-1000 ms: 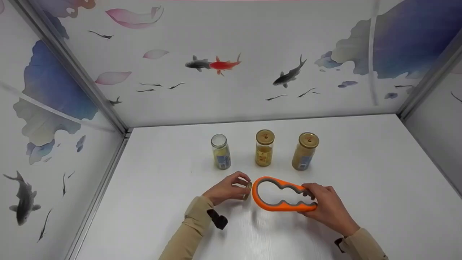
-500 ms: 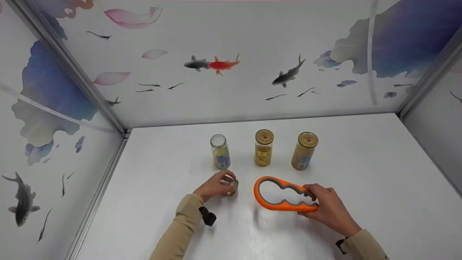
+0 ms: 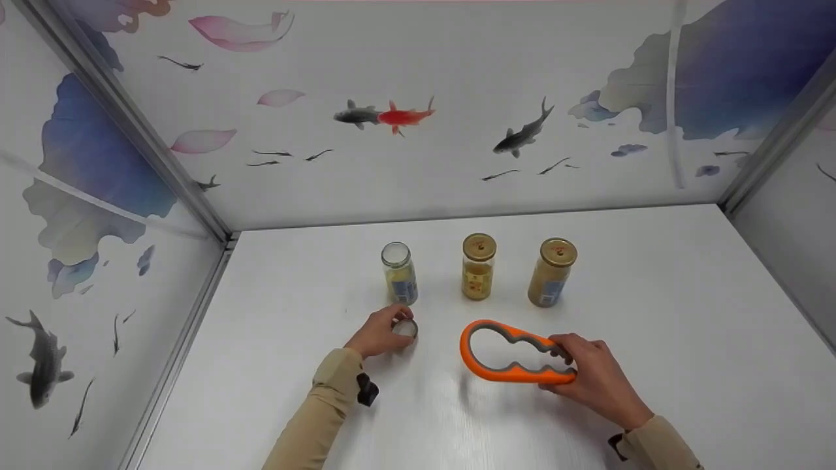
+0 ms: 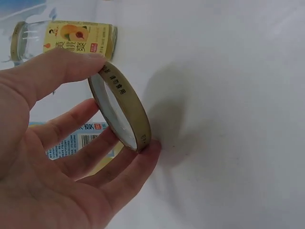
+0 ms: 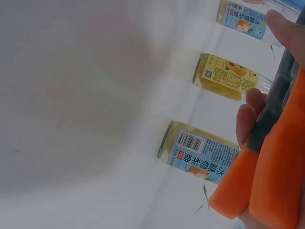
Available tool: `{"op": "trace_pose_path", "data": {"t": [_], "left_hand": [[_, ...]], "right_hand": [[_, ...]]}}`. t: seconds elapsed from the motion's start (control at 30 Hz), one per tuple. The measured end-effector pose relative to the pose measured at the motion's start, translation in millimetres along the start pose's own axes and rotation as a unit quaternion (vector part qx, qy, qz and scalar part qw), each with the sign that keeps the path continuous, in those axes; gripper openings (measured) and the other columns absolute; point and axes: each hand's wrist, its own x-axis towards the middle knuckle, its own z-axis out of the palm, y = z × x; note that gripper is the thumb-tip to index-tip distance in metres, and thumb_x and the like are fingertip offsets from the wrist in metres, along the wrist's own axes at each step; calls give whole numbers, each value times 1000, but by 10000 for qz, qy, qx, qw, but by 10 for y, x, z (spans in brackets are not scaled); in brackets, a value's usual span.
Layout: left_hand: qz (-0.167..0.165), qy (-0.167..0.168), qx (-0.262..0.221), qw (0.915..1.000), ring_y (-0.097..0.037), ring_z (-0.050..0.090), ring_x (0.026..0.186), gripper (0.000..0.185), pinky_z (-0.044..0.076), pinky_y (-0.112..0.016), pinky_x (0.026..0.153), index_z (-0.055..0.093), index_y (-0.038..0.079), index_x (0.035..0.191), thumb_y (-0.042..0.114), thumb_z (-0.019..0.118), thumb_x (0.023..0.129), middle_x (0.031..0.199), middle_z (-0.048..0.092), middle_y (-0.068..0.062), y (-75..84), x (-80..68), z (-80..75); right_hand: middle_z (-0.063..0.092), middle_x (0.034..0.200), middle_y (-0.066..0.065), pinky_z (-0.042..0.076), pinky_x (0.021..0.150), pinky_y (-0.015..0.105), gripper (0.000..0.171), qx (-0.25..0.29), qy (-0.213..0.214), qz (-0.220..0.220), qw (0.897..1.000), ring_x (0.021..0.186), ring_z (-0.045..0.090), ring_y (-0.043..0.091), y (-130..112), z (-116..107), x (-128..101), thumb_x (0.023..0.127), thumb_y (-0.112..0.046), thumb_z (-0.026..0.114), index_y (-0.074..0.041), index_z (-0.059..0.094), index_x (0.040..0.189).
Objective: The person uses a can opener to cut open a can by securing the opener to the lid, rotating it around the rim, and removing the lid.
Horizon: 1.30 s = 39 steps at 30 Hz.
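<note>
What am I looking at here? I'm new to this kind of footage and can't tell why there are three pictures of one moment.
No machine here: a person works with bare hands and wears three cameras. The wide picture comes from the head and looks down at a white table. The two close-ups come from the wrists.

On the table stand three small jars: an open jar on the left and two capped jars.

The left hand pinches a gold lid between thumb and fingers, in front of the open jar. The right hand grips one end of an orange jar opener.
</note>
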Motion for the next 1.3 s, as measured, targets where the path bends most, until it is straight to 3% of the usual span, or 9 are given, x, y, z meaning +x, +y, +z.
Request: {"op": "trace_pose_path", "data": {"t": [0.23,0.6,0.87,1.03,1.3], "left_hand": [[284,179,773,9964,-31,52,113,38,41,-46,98,57,-1,114,2,73,81,115,57,-12,-18,56,23],[443,345,1279,9902,-32,52,109,38,40,-47,97,57,-2,113,-2,74,79,113,58,-13,-41,77,70],[760,667,1637,9813,-33,52,101,35,43,-49,90,59,-2,107,-3,75,76,109,58,-13,-82,102,135],[687,809,1792,9781,-34,52,102,35,44,-50,88,60,1,108,-2,75,77,108,57,-12,-102,104,171],[662,1266,2231,9643,-34,56,96,32,48,-50,78,62,5,105,5,77,78,104,60,-9,-104,112,229]], "right_hand": [[62,93,-3,36,81,41,59,-23,-13,27,10000,78,48,11,12,8,-29,63,-25,92,-10,62,112],[62,93,-3,36,78,38,60,-43,12,56,10000,77,48,10,33,29,-70,63,-26,92,-10,61,113],[62,93,-4,36,80,39,58,-15,-52,123,9999,78,49,10,42,27,-82,64,-25,91,-11,62,112],[62,93,-3,36,80,39,59,-90,-67,149,9998,78,51,12,53,30,-94,64,-23,91,-9,61,113],[62,93,-3,36,81,41,58,-137,-155,240,9995,79,53,14,55,26,-102,64,-23,91,-9,62,113]]}}
